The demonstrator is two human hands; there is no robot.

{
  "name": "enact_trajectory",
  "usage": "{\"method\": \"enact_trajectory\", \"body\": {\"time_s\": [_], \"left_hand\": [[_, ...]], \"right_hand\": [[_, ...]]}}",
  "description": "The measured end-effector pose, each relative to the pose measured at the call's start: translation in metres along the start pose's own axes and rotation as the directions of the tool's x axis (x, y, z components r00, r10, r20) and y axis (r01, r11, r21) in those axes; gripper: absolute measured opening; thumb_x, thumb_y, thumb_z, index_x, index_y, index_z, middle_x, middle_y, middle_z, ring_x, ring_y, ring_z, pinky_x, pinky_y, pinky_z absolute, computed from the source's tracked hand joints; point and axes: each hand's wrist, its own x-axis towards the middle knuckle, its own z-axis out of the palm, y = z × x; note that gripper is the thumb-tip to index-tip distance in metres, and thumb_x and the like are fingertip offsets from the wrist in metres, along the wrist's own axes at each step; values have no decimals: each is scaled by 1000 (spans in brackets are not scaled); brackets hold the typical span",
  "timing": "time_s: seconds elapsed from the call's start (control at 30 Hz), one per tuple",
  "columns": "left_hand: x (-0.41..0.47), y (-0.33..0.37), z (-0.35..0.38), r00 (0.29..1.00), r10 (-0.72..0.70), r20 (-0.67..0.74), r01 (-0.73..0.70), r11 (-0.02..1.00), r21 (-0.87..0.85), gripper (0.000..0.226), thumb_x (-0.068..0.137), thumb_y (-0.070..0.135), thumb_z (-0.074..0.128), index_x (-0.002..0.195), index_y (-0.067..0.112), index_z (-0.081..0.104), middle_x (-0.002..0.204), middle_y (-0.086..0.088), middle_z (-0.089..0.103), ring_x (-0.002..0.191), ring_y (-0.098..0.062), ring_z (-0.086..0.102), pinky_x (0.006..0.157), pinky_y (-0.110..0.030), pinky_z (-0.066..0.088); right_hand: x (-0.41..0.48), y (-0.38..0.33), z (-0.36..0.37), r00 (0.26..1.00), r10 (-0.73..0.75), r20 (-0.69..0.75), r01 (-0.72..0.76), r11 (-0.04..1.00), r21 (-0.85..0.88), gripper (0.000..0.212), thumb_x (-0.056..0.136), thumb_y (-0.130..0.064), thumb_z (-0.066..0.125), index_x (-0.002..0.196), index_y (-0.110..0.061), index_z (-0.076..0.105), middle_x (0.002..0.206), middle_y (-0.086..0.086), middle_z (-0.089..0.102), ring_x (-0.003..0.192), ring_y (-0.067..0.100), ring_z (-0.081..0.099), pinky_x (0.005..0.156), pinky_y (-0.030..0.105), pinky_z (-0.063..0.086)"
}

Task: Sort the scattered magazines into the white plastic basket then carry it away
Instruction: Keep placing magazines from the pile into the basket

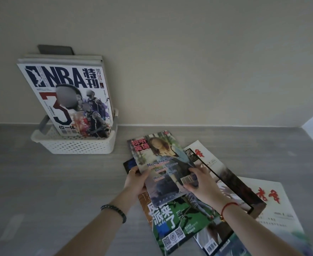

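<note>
A white perforated plastic basket (74, 145) stands on the grey surface by the wall at left. Several magazines lean upright in it, an NBA magazine (67, 93) in front. At centre right both hands hold an English-learning magazine (161, 163) with a woman on the cover, lifted slightly over the pile. My left hand (135, 180) grips its left edge and my right hand (201, 183) grips its lower right corner. Under it lie a green-covered magazine (176, 222), a dark-framed magazine (231, 183) and a white magazine with red characters (274, 209).
A beige wall (189, 61) runs along the back of the grey surface (41, 191). A dark blue item (128, 164) pokes out beneath the held magazine. A grey flat object (55, 49) sticks up behind the basket's magazines.
</note>
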Motion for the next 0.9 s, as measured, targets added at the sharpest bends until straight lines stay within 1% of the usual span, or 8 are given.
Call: {"method": "enact_trajectory", "body": {"time_s": [0.13, 0.23, 0.3, 0.43, 0.53, 0.63, 0.77, 0.9], "left_hand": [[-10, 16, 6, 985, 168, 38, -170, 984, 62, 32, 88, 4, 49, 116, 19, 44, 95, -6, 67, 96, -25, 63, 92, -51, 48], [-19, 31, 2, 932, 333, 143, -347, 934, 86, 33, 88, -1, 46, 117, 15, 46, 102, -5, 68, 100, -21, 63, 95, -43, 47], [-26, 43, -10, 890, 400, 221, -422, 904, 63, 34, 88, -2, 46, 112, 22, 49, 100, -1, 69, 97, -16, 65, 91, -32, 50], [-36, 75, -46, 811, 512, 282, -541, 841, 28, 36, 85, -9, 47, 107, 20, 52, 95, 3, 69, 90, -12, 65, 86, -26, 51], [-43, 107, -83, 783, 572, 243, -595, 803, 25, 34, 81, -10, 52, 98, 19, 57, 82, 10, 71, 79, -3, 67, 70, -17, 52], [-46, 145, -127, 762, 638, 107, -646, 761, 61, 30, 82, -3, 56, 88, 25, 60, 85, 9, 69, 74, 2, 66, 67, -17, 52], [-36, 193, -183, 714, 688, -129, -669, 725, 164, 13, 82, 9, 61, 78, 21, 62, 89, -11, 67, 85, -24, 64, 81, -41, 52], [-9, 231, -231, 663, 714, -225, -691, 700, 182, 13, 78, 2, 64, 87, 11, 64, 81, -1, 63, 74, -12, 60, 59, -15, 54]], "right_hand": [[1, -3, -7, 999, 19, -28, -17, 996, 86, 68, 78, -38, 64, 134, -15, 34, 126, 7, 48, 114, 22, 48, 99, 40, 43], [6, -20, -18, 998, 34, -49, -18, 955, 296, 69, 80, -37, 62, 135, -12, 30, 121, 4, 55, 105, 19, 56, 89, 35, 51], [11, -41, -30, 995, 74, -68, -26, 844, 536, 66, 80, -41, 58, 134, -15, 29, 110, -7, 56, 92, 11, 58, 79, 23, 52], [32, -78, -52, 995, 96, -5, -54, 602, 797, 54, 75, -56, 51, 115, -21, 52, 116, 1, 61, 105, 23, 59, 95, 46, 46], [43, -120, -68, 982, 44, -186, 123, 600, 791, 14, 85, -31, 57, 83, -17, 62, 93, 12, 69, 87, 27, 64, 85, 46, 51], [55, -175, -78, 911, 11, -413, 307, 649, 695, 24, 84, -15, 60, 61, -14, 52, 64, 8, 58, 63, 14, 55, 64, 34, 46], [76, -256, -76, 815, -72, -575, 466, 670, 577, 22, 81, -10, 63, 62, -6, 52, 49, -7, 55, 44, -3, 46, 43, 7, 32], [102, -313, -59, 783, -57, -620, 501, 649, 573, 24, 80, -11, 64, 65, 4, 55, 59, 8, 57, 52, 7, 45, 44, 10, 31]]}}
